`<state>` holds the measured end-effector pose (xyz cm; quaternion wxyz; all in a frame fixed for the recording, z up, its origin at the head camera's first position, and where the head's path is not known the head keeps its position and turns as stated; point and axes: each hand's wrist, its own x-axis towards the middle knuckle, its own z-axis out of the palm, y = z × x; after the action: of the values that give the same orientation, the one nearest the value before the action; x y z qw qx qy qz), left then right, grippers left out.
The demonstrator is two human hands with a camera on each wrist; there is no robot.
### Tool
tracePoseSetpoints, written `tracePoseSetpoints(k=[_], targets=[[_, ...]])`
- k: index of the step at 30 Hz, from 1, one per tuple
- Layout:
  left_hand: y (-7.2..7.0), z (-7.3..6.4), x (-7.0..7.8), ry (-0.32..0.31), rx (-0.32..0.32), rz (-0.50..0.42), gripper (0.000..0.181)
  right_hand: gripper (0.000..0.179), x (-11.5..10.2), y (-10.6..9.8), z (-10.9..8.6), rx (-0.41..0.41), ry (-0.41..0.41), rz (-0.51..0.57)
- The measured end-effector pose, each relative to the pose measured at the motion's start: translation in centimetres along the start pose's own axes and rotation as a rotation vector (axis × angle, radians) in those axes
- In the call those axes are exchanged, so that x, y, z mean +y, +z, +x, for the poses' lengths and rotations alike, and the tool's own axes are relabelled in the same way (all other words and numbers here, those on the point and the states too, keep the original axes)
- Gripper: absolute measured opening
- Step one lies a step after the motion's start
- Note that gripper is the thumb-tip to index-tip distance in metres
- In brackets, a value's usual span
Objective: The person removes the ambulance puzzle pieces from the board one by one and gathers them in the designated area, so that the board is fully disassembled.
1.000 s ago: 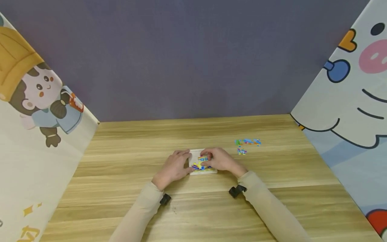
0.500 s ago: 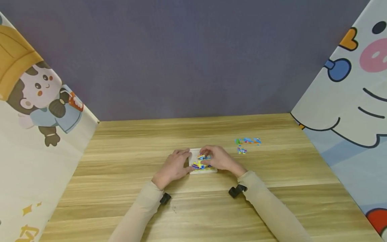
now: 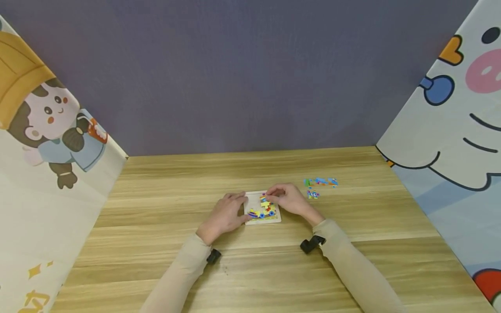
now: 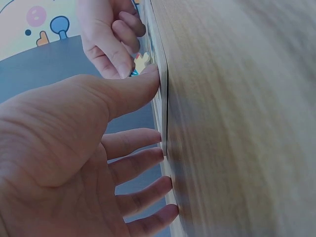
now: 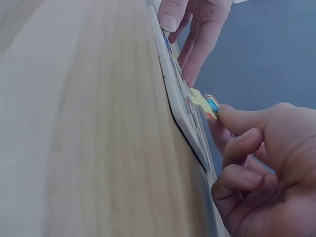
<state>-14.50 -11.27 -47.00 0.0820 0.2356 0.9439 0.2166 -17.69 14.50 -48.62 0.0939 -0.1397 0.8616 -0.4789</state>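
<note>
A square jigsaw puzzle board (image 3: pixel 252 203) with a pale frame lies flat on the wooden table. Fitted pieces along its near side show part of a yellow vehicle with blue wheels. My left hand (image 3: pixel 225 214) rests at the board's left side; in the left wrist view its thumb (image 4: pixel 133 91) presses the frame's edge and its fingers extend fairly straight. Over the board's right part, my right hand (image 3: pixel 291 200) pinches a mostly yellow puzzle piece (image 5: pixel 202 102) between thumb and forefinger. The piece is tilted above the board, and its far end is hidden by the fingertips.
Several loose puzzle pieces (image 3: pixel 321 181) lie in a row beyond the right hand, with another loose piece (image 3: pixel 313 194) just nearer. A dark panel (image 3: pixel 250 78) stands at the table's back edge, and printed side walls flank the table.
My right hand has shifted slightly right and away from me, and the piece it holds has turned and been lifted off the near pieces, which now show more. The left hand has stayed put.
</note>
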Motion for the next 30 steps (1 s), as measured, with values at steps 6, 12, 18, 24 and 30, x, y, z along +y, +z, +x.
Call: tracePoseSetpoints(k=[6, 12, 18, 24, 30], targets=[[-0.1, 0.0, 0.0, 0.003, -0.001, 0.011, 0.066, 0.022, 0.0, -0.4, 0.0, 0.021, 0.015, -0.029], [-0.2, 0.0, -0.1, 0.011, -0.004, 0.013, 0.066, 0.021, 0.5, -0.7, -0.3, 0.049, -0.008, -0.05], [-0.1, -0.1, -0.1, 0.008, -0.011, 0.013, 0.066, 0.021, 0.8, -0.9, -0.8, 0.077, -0.03, -0.045], [-0.2, -0.2, 0.0, 0.003, -0.003, -0.001, 0.066, 0.021, 1.1, -1.5, -1.0, 0.104, -0.043, -0.045], [-0.2, -0.3, 0.0, 0.01, -0.002, 0.006, 0.066, 0.021, 1.4, -2.2, -1.6, 0.098, 0.004, -0.031]])
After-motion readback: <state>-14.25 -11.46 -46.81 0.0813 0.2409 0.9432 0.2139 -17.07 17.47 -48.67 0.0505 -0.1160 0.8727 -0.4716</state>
